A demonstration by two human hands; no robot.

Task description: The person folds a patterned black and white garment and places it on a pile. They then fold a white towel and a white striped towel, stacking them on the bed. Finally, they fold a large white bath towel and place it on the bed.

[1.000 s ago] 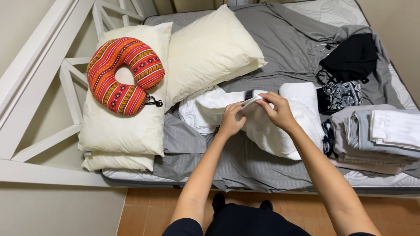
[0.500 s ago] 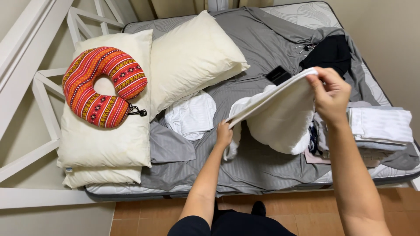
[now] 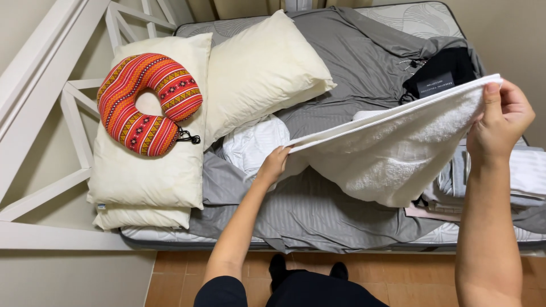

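Note:
I hold a white towel (image 3: 392, 148) stretched out above the bed. My left hand (image 3: 274, 164) pinches its left corner near the middle of the mattress. My right hand (image 3: 500, 119) grips the opposite corner higher up at the right. The towel's lower edge hangs in a loose sag between my hands, over the grey sheet (image 3: 318, 210). Under the towel's left end lies a crumpled white cloth (image 3: 253, 145).
A red striped neck pillow (image 3: 145, 102) rests on stacked cream pillows (image 3: 148, 182) at the left; another cream pillow (image 3: 261, 71) lies beside them. A black garment (image 3: 441, 71) and folded clothes (image 3: 529, 176) sit at the right. A white bed frame (image 3: 51, 108) borders the left.
My hands have spread apart, right hand moving up and to the right, opening the folded towel into a wide stretched sheet. The camera has drawn closer to the bed.

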